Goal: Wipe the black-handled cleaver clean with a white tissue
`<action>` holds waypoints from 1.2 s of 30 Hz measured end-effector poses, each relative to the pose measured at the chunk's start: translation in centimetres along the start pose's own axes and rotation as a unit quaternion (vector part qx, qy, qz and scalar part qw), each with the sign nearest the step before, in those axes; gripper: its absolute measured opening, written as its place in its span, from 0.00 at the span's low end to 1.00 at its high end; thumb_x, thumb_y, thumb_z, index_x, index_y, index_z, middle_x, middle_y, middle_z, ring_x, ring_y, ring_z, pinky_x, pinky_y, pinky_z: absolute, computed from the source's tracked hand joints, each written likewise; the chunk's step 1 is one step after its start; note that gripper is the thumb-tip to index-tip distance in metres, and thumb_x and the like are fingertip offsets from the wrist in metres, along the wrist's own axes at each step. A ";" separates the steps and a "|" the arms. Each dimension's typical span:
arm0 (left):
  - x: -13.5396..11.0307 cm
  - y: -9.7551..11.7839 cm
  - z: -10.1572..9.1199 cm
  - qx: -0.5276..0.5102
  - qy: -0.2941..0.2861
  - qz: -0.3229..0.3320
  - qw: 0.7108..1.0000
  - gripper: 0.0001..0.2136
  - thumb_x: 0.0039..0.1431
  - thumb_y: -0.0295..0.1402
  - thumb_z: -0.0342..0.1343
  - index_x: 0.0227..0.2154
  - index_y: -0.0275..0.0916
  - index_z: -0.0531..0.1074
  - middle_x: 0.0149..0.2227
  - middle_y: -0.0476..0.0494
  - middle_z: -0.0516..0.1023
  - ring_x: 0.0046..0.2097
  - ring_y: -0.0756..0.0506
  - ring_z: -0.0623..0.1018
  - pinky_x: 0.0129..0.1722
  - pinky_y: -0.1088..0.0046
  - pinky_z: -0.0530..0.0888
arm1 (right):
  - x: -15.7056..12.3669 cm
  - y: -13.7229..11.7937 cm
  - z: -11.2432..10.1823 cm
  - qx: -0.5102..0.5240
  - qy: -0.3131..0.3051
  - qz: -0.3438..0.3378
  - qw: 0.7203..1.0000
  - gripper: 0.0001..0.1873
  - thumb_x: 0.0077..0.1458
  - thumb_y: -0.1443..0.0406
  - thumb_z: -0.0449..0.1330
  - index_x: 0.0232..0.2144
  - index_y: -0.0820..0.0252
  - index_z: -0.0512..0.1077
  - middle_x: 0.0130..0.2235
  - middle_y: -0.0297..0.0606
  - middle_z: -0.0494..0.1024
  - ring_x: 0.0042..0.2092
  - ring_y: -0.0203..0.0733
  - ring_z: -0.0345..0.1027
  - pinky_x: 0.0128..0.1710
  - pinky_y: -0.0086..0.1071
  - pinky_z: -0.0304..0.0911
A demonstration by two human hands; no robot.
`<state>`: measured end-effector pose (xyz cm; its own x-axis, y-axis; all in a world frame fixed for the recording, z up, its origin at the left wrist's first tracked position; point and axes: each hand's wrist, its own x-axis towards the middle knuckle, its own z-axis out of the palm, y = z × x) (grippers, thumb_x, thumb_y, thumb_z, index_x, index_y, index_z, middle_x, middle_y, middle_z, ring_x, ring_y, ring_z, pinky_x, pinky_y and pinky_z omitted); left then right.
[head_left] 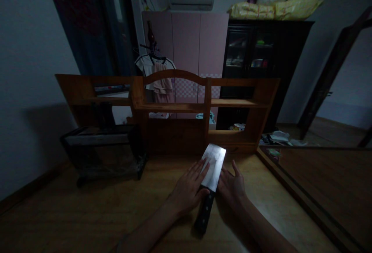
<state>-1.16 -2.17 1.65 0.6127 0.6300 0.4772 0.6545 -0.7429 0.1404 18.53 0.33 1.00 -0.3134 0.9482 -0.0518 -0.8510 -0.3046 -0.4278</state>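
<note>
A kitchen cleaver with a broad shiny blade and a black riveted handle is in front of me, blade pointing away. My left hand is at its left side. The fingers of that hand lie stretched along the blade face, and the thumb rests at the top of the handle. Beside the right edge of the blade is my right hand, its thumb spread outward. Its fingertips are partly hidden behind the blade. Whether the cleaver touches the wooden surface beneath it is hard to see.
A wooden shelf unit stands across the far side of the surface. At left is a dark glass-sided box. A raised wooden edge runs along the right. Beyond are a pink wardrobe and a black cabinet. The room is dim.
</note>
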 end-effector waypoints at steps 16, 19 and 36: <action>-0.1 0.1 0.6 -0.036 -0.059 0.031 0.997 0.28 0.70 0.44 0.39 0.68 0.42 0.44 0.69 0.43 0.47 0.69 0.44 0.49 0.67 0.58 0.55 | -0.1 0.3 0.6 0.008 -0.032 0.033 0.999 0.21 0.61 0.53 0.52 0.43 0.65 0.71 0.42 0.49 0.80 0.48 0.53 0.74 0.50 0.48 0.66; -0.2 -0.3 0.9 -0.026 -0.043 0.001 0.999 0.28 0.70 0.44 0.40 0.68 0.42 0.44 0.69 0.43 0.47 0.69 0.43 0.50 0.66 0.57 0.56 | 0.0 0.2 0.3 0.005 -0.023 0.032 0.999 0.21 0.62 0.53 0.52 0.44 0.65 0.71 0.41 0.48 0.81 0.45 0.51 0.75 0.48 0.45 0.68; 0.0 0.9 -0.7 -0.111 -0.085 0.086 0.986 0.23 0.71 0.43 0.36 0.65 0.47 0.54 0.67 0.50 0.55 0.68 0.45 0.54 0.67 0.58 0.53 | -0.4 0.1 0.5 -0.022 0.013 0.029 0.999 0.21 0.60 0.52 0.54 0.42 0.63 0.73 0.37 0.45 0.82 0.43 0.53 0.77 0.49 0.49 0.66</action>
<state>-0.94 -3.03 2.40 0.7845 0.5043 0.3608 0.4323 -0.8619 0.2648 18.35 -0.17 1.40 -0.3499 0.9314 -0.1007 -0.8126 -0.3552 -0.4621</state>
